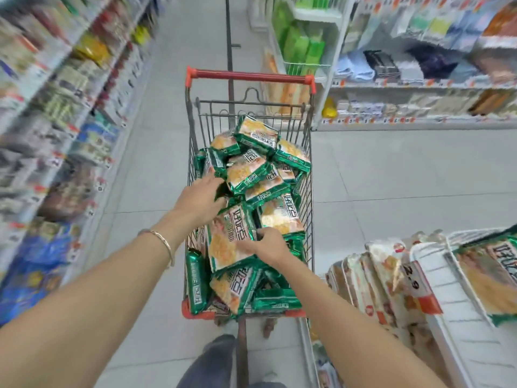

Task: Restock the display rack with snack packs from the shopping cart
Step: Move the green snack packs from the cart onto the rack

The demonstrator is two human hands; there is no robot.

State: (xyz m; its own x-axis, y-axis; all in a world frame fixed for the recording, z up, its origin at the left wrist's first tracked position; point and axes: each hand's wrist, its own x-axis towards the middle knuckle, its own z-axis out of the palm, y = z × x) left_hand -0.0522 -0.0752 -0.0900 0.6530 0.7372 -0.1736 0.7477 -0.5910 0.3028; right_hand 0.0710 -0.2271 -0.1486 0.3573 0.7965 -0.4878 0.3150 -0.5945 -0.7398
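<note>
A wire shopping cart (307, 175) with a red handle stands in the aisle straight ahead, heaped with several green snack packs (257, 133). My right hand (268, 243) grips the right edge of one green pack (229, 239) lying face up on the heap. My left hand (200, 201) reaches into the cart's left side, its fingers spread on the packs and touching the top of that same pack. The white wire display rack (447, 278) stands at lower right, with one matching green pack (492, 273) in its basket.
Stocked shelves run down the left side (56, 121) and across the far right (419, 85). Pale snack bags (372, 275) line the rack's front row. Grey tiled floor (391, 177) lies between cart and shelves. My legs show below the cart.
</note>
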